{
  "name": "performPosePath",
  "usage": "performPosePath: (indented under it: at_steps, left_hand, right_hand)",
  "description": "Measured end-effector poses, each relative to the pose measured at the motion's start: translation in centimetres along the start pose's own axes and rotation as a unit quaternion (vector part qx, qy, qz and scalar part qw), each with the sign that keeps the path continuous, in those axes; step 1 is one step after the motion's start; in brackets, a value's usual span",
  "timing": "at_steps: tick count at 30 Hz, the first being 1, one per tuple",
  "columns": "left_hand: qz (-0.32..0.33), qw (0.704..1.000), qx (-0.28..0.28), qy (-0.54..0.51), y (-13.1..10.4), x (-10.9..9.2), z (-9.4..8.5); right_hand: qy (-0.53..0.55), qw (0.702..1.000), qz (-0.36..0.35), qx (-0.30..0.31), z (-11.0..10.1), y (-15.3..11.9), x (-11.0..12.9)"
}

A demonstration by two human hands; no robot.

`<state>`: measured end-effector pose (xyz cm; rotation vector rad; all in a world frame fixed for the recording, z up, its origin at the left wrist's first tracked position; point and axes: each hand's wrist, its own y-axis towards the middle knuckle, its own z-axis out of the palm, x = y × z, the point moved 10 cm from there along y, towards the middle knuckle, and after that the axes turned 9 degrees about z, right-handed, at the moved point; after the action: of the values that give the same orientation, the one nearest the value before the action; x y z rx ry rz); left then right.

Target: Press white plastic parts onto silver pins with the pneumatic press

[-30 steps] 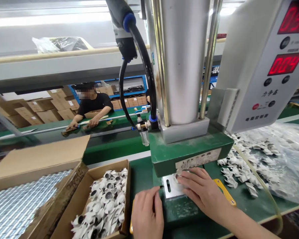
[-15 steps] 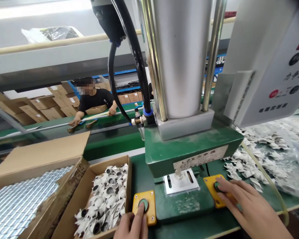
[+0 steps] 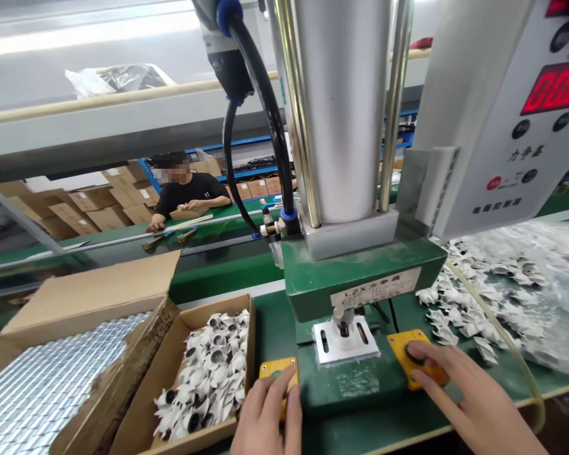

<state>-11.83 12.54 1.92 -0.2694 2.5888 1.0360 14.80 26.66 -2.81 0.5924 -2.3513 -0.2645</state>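
Note:
My left hand [image 3: 268,414] rests over the left yellow button box [image 3: 279,365], its fingers apart and covering most of the button. On the right yellow button box [image 3: 405,344], my right hand [image 3: 469,385] lies with fingertips at the dark button and the box edge, fingers apart. Between the boxes stands the green press [image 3: 365,272]. Under its head, a white plate [image 3: 320,344] with two slots bears a small part with a dark centre [image 3: 344,330]. Neither hand holds anything.
An open carton [image 3: 251,328] of white bladed parts stands left, beside a larger carton [image 3: 99,303] of metal rods. More white parts [image 3: 469,309] and plastic film lie right. A control box [image 3: 502,151] hangs upper right. Across the bench, a person [image 3: 189,189] works.
The view has shifted. Below the press head, the part's dark centre now shows. My left hand has moved further over its box. The person's hand across the bench has drawn in.

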Motion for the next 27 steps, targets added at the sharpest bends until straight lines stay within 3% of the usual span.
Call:
performPosePath:
  at_steps: [4,7,10,17,25,27]
  left_hand:
    - [-0.09,0.983,-0.061,-0.149,2.4,-0.5,1.9]
    - [-0.113,0.975,-0.075,-0.174,3.6,-0.3,3.5]
    - [-0.097,0.976,-0.05,-0.186,3.9,-0.3,4.7]
    - [-0.054,0.976,0.037,-0.209,4.2,-1.1,5.9]
    - [-0.015,0.976,0.111,-0.188,4.5,-2.4,8.1]
    - [-0.011,0.976,0.115,-0.183,4.4,-2.6,8.2]
  right_hand:
    - [0.128,0.986,0.07,0.078,0.9,1.8,2.1]
    - [0.201,0.969,0.07,0.124,1.5,3.9,5.0]
    - [0.259,0.949,0.072,0.167,2.5,6.0,7.3]
    - [0.424,0.89,0.014,0.168,2.9,8.9,12.8]
    - [0.435,0.875,0.079,0.197,2.8,9.2,13.0]
    - [0.422,0.872,0.086,0.231,3.3,8.7,13.1]
